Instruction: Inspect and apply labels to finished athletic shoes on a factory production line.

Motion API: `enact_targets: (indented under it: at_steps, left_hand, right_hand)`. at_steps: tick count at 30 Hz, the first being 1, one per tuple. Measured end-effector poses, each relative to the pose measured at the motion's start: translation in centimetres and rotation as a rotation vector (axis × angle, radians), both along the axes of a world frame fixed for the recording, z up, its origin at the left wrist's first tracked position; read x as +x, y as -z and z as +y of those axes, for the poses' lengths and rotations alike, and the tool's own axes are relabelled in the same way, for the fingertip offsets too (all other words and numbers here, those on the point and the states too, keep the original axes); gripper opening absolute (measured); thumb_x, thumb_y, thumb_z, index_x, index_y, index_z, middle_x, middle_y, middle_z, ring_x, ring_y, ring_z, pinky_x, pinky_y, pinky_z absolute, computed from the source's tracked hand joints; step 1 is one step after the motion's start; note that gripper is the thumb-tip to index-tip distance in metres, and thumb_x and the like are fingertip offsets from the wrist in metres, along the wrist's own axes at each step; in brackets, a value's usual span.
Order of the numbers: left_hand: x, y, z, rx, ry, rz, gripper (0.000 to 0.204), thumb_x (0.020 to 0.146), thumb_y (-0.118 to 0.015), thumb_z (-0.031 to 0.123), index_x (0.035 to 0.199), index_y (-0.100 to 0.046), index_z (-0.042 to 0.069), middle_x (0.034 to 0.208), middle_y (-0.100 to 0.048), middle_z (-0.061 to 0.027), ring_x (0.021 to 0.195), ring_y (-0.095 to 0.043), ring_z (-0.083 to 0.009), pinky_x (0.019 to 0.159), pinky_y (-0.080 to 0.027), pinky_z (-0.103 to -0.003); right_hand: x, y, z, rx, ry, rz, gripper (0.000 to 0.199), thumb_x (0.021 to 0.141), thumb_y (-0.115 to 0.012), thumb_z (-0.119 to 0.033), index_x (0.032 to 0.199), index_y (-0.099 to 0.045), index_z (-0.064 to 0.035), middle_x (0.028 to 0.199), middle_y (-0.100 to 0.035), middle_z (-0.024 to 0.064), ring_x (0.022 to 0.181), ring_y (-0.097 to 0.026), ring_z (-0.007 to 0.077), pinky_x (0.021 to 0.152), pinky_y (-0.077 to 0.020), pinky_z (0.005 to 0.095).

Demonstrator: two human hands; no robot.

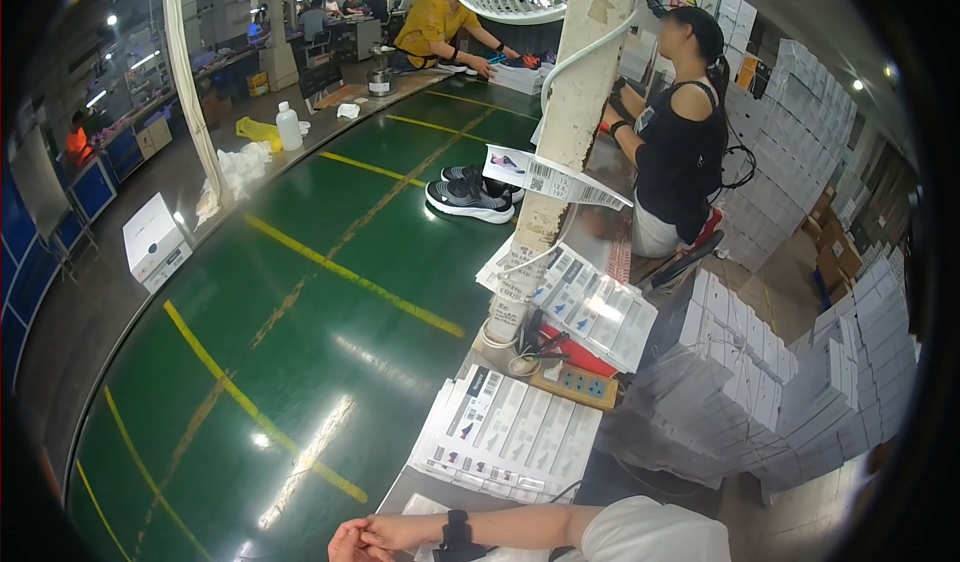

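Just beyond our loosely curled bare right hand [388,534], whose grip, like our left hand's, we cannot tell, beside the smooth green table [310,392], lie overlapping white rectangular printed paper sheets [520,427], probably light, flexible, slippery, best pinched edgewise.

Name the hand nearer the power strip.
Right. In the picture, the right hand is below and left of the power strip; the left hand, at the right one's fingers, is farther left.

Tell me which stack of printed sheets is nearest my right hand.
The near stack, on your side of the power strip; the far stack lies beyond that strip, farther from your right hand.
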State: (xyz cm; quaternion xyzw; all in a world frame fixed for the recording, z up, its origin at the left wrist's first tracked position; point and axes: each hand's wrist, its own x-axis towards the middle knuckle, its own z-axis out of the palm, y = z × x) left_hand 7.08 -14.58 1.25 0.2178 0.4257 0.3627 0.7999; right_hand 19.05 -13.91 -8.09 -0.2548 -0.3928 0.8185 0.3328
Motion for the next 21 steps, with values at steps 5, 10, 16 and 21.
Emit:
enact_targets:
  at_steps: [5,10,16,21]
  left_hand:
    - [0.02,0.01,0.04,-0.016,-0.007,-0.009,0.027,0.093,-0.047,0.022,0.106,-0.055,0.0,0.073,-0.062,-0.0072,0.048,-0.056,-0.0179,0.044,-0.044,-0.025]
    - [0.01,0.11,0.03,-0.01,-0.009,-0.017,0.027,0.093,-0.047,0.022,0.106,-0.055,0.0,0.073,-0.062,-0.0072,0.047,-0.056,-0.018,0.044,-0.044,-0.025]
    - [-0.03,0.12,-0.01,-0.016,-0.012,-0.042,0.027,0.093,-0.046,0.022,0.106,-0.055,0.0,0.074,-0.062,-0.007,0.048,-0.056,-0.0182,0.044,-0.044,-0.025]
    - [0.02,-0.06,0.07,-0.011,-0.003,-0.026,0.027,0.093,-0.046,0.021,0.106,-0.055,0.0,0.074,-0.062,-0.0067,0.048,-0.056,-0.0181,0.044,-0.044,-0.025]
  right_hand:
    - [0.06,-0.11,-0.02,-0.021,-0.008,0.02,0.022,0.09,-0.037,-0.006,0.07,-0.03,-0.0113,0.051,-0.044,0.0032,0.046,-0.053,0.0141,0.045,-0.0386,0.0249]
    - [-0.14,0.35,-0.02,-0.005,0.002,-0.021,0.022,0.091,-0.035,-0.007,0.07,-0.03,-0.0114,0.051,-0.046,0.0039,0.046,-0.053,0.0135,0.046,-0.0374,0.0248]
    - [-0.29,0.59,-0.07,0.069,0.018,-0.032,0.021,0.09,-0.036,-0.006,0.071,-0.03,-0.0119,0.05,-0.048,0.004,0.046,-0.052,0.0137,0.046,-0.0354,0.0241]
    - [0.01,0.24,-0.06,-0.01,-0.022,0.041,0.02,0.09,-0.035,-0.006,0.072,-0.031,-0.0119,0.049,-0.047,0.0046,0.047,-0.052,0.014,0.046,-0.0346,0.0247]
